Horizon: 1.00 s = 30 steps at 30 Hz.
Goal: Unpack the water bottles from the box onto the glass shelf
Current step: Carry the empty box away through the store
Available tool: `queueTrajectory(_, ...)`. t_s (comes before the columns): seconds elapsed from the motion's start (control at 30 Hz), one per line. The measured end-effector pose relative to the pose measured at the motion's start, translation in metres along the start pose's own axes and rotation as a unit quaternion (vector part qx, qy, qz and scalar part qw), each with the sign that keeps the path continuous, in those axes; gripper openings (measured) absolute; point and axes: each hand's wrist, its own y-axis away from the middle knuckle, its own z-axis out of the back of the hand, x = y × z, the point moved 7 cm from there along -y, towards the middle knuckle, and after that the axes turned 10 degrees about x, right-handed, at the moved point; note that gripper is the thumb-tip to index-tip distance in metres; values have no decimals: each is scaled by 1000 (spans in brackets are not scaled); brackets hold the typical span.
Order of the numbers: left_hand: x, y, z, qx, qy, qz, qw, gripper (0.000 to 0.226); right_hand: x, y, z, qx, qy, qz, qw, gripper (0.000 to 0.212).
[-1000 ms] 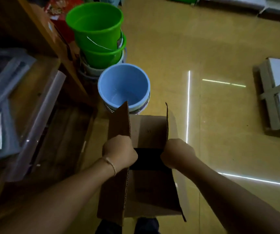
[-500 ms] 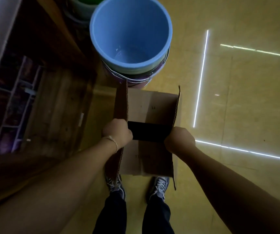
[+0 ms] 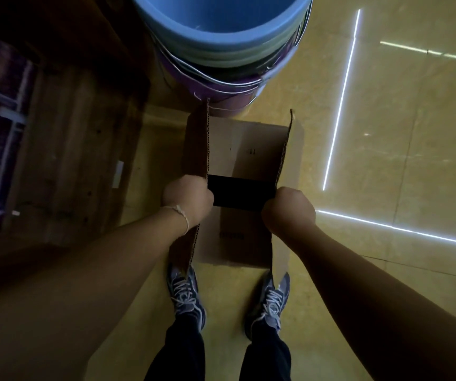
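Observation:
A brown cardboard box (image 3: 244,149) hangs in front of me above the yellow floor, its two long flaps standing up. My left hand (image 3: 188,198) grips the left flap and side, fingers curled round the edge. On the right flap, my right hand (image 3: 288,209) grips the same way. Between my fists a dark gap opens into the box; its inside is too dark to show any bottles. No glass shelf is plainly in view.
A stack of buckets (image 3: 227,50), blue on top, stands just beyond the box. Wooden shelving (image 3: 64,160) runs along the left. My two shoes (image 3: 185,295) stand below the box. Yellow tiled floor (image 3: 386,133) spreads to the right.
The view has tilted down and closer to the buckets. The box, held in both hands, now hangs lower over my feet. My grip on the flaps is unchanged.

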Motion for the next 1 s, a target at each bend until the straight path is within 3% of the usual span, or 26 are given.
queueTrajectory(0.27, -18, -13, -24, 8, -24, -66, 998, 38, 19, -13, -25, -21, -13, 32, 999, 34)
queueTrajectory(0.33, -22, -16, -39, 42, -40, -81, 995, 38, 23, -17, -35, -5, 8, 36, 999, 39)
queueTrajectory(0.43, -19, -18, -75, 143, -27, -87, 985, 40, 20, -25, -64, 87, -35, 34, 995, 37)
queueTrajectory(0.53, -9, -20, -99, 176, -84, -98, 976, 32, 10, -29, -96, 171, -79, 30, 982, 74)
queueTrajectory(0.67, -1, -20, -115, 197, -123, -92, 968, 51, -1, -32, -113, 198, -48, 26, 979, 106)
queueTrajectory(0.87, -12, -20, -99, 212, -139, -90, 963, 43, 1, -31, -108, 189, -63, 19, 980, 108)
queueTrajectory(1.0, -23, -12, -76, 208, -115, -92, 967, 35, 9, -21, -82, 178, -64, 33, 981, 96)
